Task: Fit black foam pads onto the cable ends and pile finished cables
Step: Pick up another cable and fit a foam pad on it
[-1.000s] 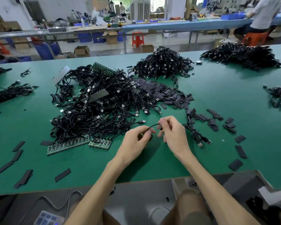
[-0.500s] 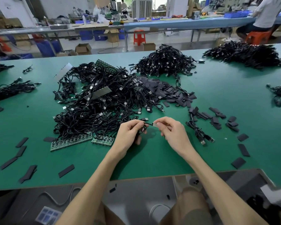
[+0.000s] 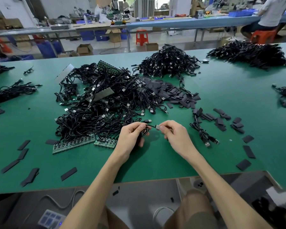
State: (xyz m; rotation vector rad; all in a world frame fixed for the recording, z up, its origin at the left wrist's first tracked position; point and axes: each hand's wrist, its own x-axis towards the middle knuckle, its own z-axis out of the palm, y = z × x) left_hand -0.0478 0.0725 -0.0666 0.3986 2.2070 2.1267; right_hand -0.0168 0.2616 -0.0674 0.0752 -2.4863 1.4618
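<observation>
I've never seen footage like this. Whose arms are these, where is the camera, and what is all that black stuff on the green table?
There is no machine here: a person is working with bare hands, and the camera sits on their head, looking forward and down. The left hand holds a coiled black cable; the right hand pinches its end, where a small dark piece, probably a foam pad, sits. On the green table lies a big tangle of cables mixed with green circuit boards, a heap of flat black foam pads, loose pads scattered about, and further cable piles behind. Another worker sits at a bench in the background.
</observation>
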